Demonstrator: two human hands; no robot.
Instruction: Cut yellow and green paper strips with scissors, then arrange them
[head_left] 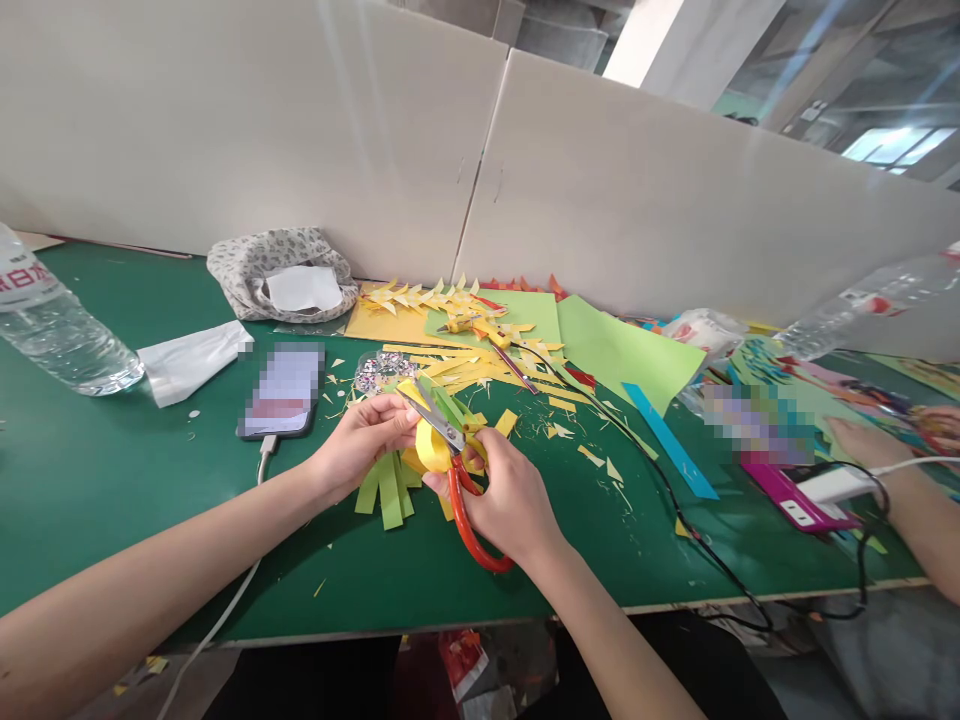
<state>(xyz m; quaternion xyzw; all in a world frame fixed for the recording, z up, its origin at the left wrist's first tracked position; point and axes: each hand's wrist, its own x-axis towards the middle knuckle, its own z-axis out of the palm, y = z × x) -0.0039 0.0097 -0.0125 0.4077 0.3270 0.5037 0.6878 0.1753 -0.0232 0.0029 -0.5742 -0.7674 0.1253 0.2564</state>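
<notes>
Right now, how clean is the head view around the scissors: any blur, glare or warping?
Head view: scissors and yellow paper sharp, evenly lit; phone screen pixelated, likewise a patch at right; partition bows from the wide lens; bright window top right.

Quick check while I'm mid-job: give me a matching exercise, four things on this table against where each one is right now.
Things:
1. scissors
2. green strips
3. bottle
4. phone

Places:
A. far left on the table
B. in the left hand
C. plugged into a white cable
D. in the right hand

Pairs: 1-D, 2-B, 3-A, 4-C.
</notes>
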